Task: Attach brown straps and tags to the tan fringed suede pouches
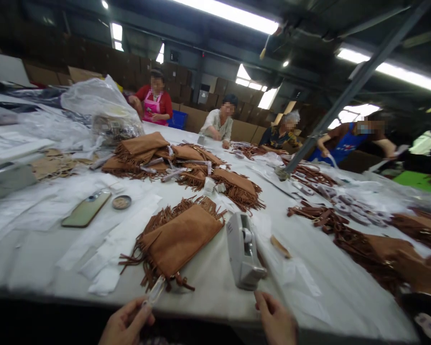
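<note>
In front of me a brown suede bag with fringe (185, 237) lies flat on the table. My left hand (127, 318), at the table's front edge, pinches a small clear-wrapped piece (155, 290) at the bag's near corner. Right of the bag stands a grey tape dispenser (244, 254). Just below its near end is my right hand (276, 316), thumb and forefinger pressed together; whether a bit of tape is between them is too small to tell.
White paper strips (109, 256), a phone (86, 209) and a small round dish (121, 202) lie to the left. Fringed bags (197, 163) are piled behind. A slanted metal post (319, 129) rises at right. Several people work across the table.
</note>
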Available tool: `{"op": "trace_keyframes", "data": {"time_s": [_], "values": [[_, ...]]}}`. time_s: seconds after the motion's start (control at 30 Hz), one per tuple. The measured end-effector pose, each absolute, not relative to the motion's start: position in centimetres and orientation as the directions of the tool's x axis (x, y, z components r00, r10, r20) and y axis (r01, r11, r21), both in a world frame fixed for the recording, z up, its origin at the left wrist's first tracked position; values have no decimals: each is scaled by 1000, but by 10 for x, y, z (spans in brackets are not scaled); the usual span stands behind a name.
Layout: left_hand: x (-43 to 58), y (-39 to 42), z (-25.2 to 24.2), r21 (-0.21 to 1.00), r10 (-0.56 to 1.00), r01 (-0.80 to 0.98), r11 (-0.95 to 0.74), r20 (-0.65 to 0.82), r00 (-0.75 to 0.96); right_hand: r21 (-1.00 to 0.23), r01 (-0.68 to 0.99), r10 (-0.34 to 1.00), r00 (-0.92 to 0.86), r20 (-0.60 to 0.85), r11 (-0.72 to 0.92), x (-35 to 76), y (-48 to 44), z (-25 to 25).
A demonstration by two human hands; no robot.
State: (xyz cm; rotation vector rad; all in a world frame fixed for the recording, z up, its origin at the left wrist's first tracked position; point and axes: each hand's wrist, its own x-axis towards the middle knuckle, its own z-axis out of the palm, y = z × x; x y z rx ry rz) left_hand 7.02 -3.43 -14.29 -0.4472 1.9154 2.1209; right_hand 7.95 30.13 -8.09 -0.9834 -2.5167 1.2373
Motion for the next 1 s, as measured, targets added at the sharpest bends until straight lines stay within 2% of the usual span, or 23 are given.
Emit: {"op": "trace_keyframes", "data": {"time_s": [0.07,0.13,0.23,0.3,0.37,0.67,0.8,0.9,1.0], "values": [[70,-33,-138,934,3,-354,-55,-354,-935,-798,400,466,-868,-171,452,80,269,-82],[68,-35,-134,950,15,-312,22,-312,-950,-857,306,231,-946,-227,414,78,227,-80],[67,-37,-127,965,-9,-218,144,-219,-976,-924,240,-77,-959,-274,299,72,166,-73],[68,-38,-123,965,-9,-163,207,-164,-986,-949,212,-205,-943,-261,234,66,136,-71],[69,-37,-119,962,8,-126,244,-132,-991,-961,180,-267,-935,-233,209,58,117,-72],[72,-41,-116,918,91,-13,396,-54,-994,-904,133,-243,-938,-247,405,35,97,-88],[73,-42,-114,894,85,11,448,-31,-996,-870,185,-177,-940,-293,456,33,94,-91],[73,-40,-115,896,65,-6,443,-39,-997,-859,273,-108,-931,-350,433,35,94,-96],[72,-37,-116,915,44,-28,402,-50,-998,-868,392,-21,-908,-418,305,39,95,-106]]}}
